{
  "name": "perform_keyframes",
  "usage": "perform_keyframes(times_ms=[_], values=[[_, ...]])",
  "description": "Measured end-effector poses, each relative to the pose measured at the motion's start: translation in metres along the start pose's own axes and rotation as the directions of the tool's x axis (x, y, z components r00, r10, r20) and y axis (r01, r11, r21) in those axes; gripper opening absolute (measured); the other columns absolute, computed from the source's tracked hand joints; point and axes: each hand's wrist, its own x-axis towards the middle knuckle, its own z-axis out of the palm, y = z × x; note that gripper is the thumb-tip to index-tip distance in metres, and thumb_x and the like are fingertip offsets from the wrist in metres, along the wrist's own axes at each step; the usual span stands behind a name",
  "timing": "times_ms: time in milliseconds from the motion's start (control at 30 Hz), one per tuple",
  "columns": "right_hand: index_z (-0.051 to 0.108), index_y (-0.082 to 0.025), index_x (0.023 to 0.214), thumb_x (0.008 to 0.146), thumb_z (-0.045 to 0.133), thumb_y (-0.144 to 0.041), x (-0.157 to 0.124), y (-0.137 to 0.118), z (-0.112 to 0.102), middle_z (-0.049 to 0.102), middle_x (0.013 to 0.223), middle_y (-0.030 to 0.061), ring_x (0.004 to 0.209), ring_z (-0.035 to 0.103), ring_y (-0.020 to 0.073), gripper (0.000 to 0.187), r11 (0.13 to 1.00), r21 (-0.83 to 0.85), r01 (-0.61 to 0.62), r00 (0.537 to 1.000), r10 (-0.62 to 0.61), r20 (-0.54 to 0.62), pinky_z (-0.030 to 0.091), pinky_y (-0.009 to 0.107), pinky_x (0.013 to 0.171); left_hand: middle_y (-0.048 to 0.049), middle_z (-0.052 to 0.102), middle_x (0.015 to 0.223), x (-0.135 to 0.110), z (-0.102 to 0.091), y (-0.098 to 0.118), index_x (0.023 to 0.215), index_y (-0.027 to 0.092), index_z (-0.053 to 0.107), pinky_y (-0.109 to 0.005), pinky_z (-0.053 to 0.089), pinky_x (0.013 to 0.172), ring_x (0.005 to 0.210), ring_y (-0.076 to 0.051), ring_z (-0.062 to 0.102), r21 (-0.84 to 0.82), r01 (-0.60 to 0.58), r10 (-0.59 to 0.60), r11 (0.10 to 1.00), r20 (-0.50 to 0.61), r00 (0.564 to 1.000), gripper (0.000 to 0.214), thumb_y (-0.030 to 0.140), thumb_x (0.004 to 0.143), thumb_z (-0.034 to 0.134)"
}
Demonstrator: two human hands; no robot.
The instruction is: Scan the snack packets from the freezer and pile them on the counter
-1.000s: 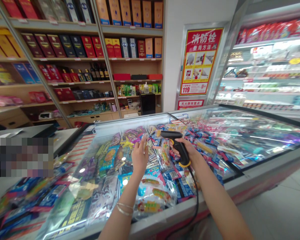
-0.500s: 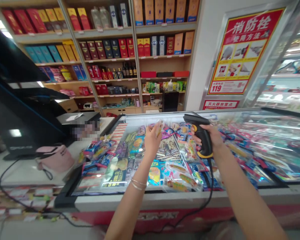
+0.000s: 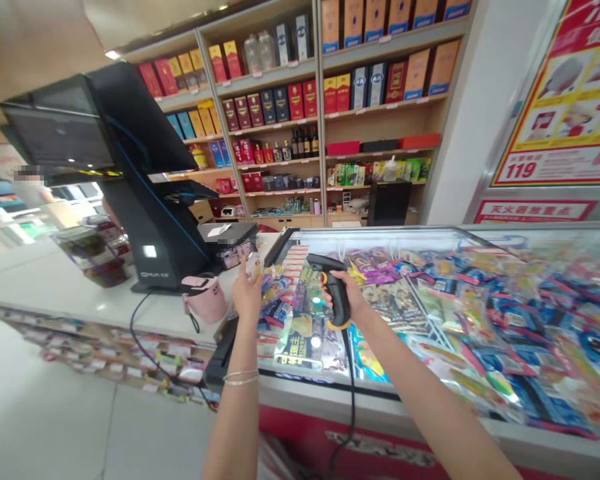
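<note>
Right grip (image 3: 351, 301) closed round scanner (image 3: 336, 293), left grip (image 3: 247, 295) raised, pinching packet (image 3: 254, 265)

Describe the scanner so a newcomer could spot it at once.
Find the glass-topped freezer on the right. Over its near-left corner, the right hand holds the scanner. Unlike the colourful packets below, it is black and pistol-shaped, with a yellow base and hanging cord.

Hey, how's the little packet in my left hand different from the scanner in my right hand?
The scanner is black with a yellow band at its base; the small packet is pale and shiny. The right hand wraps fully round the scanner's grip; the left hand only pinches the small packet. A cable trails from the scanner; the small packet has none. Both are held up at about the same height.
</note>
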Motion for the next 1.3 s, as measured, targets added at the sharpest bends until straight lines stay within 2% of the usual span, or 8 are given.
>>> perform_keyframes(times_ms=[133, 300, 467, 533, 700, 1000, 1100, 1300], values=[[0.059, -0.017, 0.077, 0.072, 0.059, -0.038, 0.016, 0.039, -0.009, 0.059, 0.061, 0.0011, 0.042, 0.048, 0.0097, 0.022, 0.998, 0.042, -0.051, 0.997, 0.054, -0.064, 0.039, 0.021, 0.037, -0.0167, 0.059, 0.121, -0.004, 0.015, -0.025, 0.132, 0.019, 0.056, -0.042, 0.047, 0.086, 0.105, -0.029, 0.058, 0.129, -0.041, 0.055, 0.991, -0.11, 0.992, 0.048, 0.036, 0.087, 0.051], [0.061, -0.016, 0.078, 0.073, 0.059, -0.043, 0.015, 0.06, -0.02, 0.057, 0.056, 0.0007, 0.039, 0.046, 0.01, 0.028, 0.988, 0.07, -0.14, 0.987, 0.146, -0.074, 0.04, 0.022, 0.037, -0.0154, 0.066, 0.109, -0.009, 0.034, -0.044, 0.115, 0.017, 0.068, -0.053, 0.038, 0.096, 0.11, -0.035, 0.051, 0.127, 0.014, 0.003, 0.992, -0.135, 0.991, 0.041, 0.042, 0.089, 0.047], [0.061, -0.017, 0.076, 0.069, 0.062, -0.039, 0.015, 0.066, -0.022, 0.059, 0.062, 0.001, 0.04, 0.045, 0.0093, 0.023, 0.986, 0.142, -0.088, 0.988, 0.104, -0.114, 0.039, 0.022, 0.037, -0.0182, 0.058, 0.123, -0.007, 0.039, -0.052, 0.11, 0.016, 0.067, -0.045, 0.041, 0.096, 0.111, -0.031, 0.055, -0.008, 0.102, -0.103, 0.995, -0.071, 0.992, 0.045, 0.048, 0.09, 0.043], [0.061, -0.017, 0.075, 0.069, 0.061, -0.039, 0.015, 0.068, -0.024, 0.058, 0.062, 0.0009, 0.041, 0.045, 0.0094, 0.023, 0.985, 0.152, -0.087, 0.988, 0.105, -0.113, 0.039, 0.022, 0.037, -0.0183, 0.06, 0.12, -0.007, 0.04, -0.055, 0.114, 0.016, 0.065, -0.044, 0.043, 0.094, 0.11, -0.031, 0.056, -0.024, 0.125, -0.126, 0.992, -0.057, 0.99, 0.048, 0.05, 0.09, 0.041], [0.062, -0.017, 0.076, 0.07, 0.059, -0.041, 0.015, 0.068, -0.026, 0.057, 0.061, 0.0007, 0.041, 0.045, 0.0097, 0.025, 0.985, 0.146, -0.092, 0.989, 0.107, -0.1, 0.039, 0.023, 0.037, -0.0164, 0.063, 0.115, -0.007, 0.043, -0.06, 0.116, 0.014, 0.063, -0.045, 0.039, 0.101, 0.113, -0.03, 0.056, 0.011, 0.045, -0.043, 0.999, -0.138, 0.989, 0.046, 0.046, 0.091, 0.042], [0.06, -0.016, 0.075, 0.067, 0.06, -0.039, 0.013, 0.064, -0.021, 0.058, 0.06, 0.0003, 0.041, 0.046, 0.009, 0.025, 0.981, 0.163, -0.1, 0.985, 0.121, -0.123, 0.038, 0.022, 0.037, -0.0247, 0.048, 0.137, -0.009, 0.043, -0.056, 0.126, 0.008, 0.057, -0.05, 0.035, 0.106, 0.128, -0.035, 0.046, 0.01, 0.072, -0.069, 0.997, -0.152, 0.986, 0.052, 0.043, 0.092, 0.039], [0.06, -0.016, 0.076, 0.068, 0.06, -0.039, 0.014, 0.058, -0.017, 0.057, 0.06, 0.0001, 0.041, 0.047, 0.0092, 0.025, 0.985, 0.142, -0.093, 0.988, 0.109, -0.108, 0.039, 0.022, 0.037, -0.0254, 0.044, 0.14, -0.011, 0.04, -0.052, 0.125, 0.006, 0.055, -0.049, 0.032, 0.109, 0.133, -0.034, 0.04, -0.022, -0.02, 0.015, 1.0, -0.2, 0.98, 0.051, 0.041, 0.091, 0.04], [0.059, -0.017, 0.08, 0.072, 0.06, -0.039, 0.014, 0.011, -0.001, 0.059, 0.064, 0.0007, 0.043, 0.047, 0.0096, 0.023, 0.995, 0.088, 0.055, 0.998, -0.052, -0.034, 0.038, 0.022, 0.038, -0.016, 0.038, 0.148, -0.013, 0.032, -0.018, 0.124, 0.015, 0.054, -0.045, 0.026, 0.115, 0.14, -0.027, 0.031, -0.114, -0.384, 0.36, 0.916, -0.183, 0.915, 0.041, 0.037, 0.09, 0.044]])
